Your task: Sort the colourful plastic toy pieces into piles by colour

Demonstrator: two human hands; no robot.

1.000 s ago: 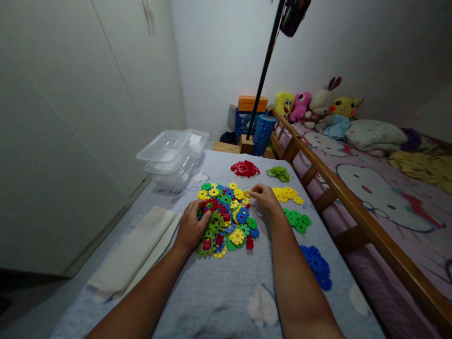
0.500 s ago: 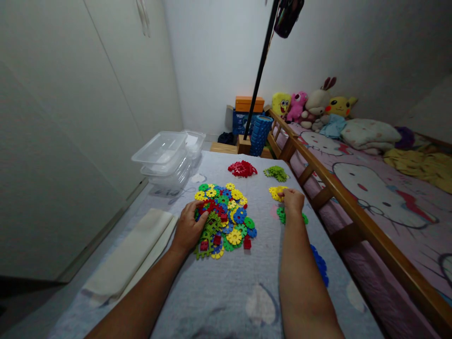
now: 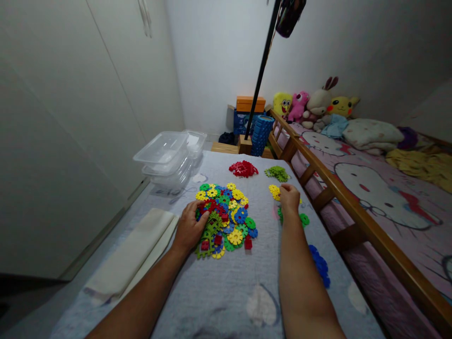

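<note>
My left hand (image 3: 191, 227) rests on the near left side of a mixed pile of flower-shaped discs (image 3: 235, 237), its thumb apart from its fingers. Under its fingertips lie red interlocking pieces (image 3: 211, 205) and olive-green lattice pieces (image 3: 213, 223). My right hand (image 3: 290, 197) is over a small group of yellow discs (image 3: 274, 190), its fingers curled down and closed; whatever they hold is hidden. Partly behind the right wrist are green discs (image 3: 304, 219). Blue discs (image 3: 319, 266) lie to the right of the right forearm.
Farther back on the cloth-covered table (image 3: 226, 292) are a red pile (image 3: 243, 168) and a light-green pile (image 3: 277, 173). Clear plastic boxes (image 3: 165, 153) stand stacked at the left, behind a folded cream cloth (image 3: 136, 256). A wooden bed rail (image 3: 318, 176) borders the right side.
My right hand has shifted slightly over the yellow discs, covering more of their middle. My left hand stays on the mixed pile. The whole view has moved a little.
</note>
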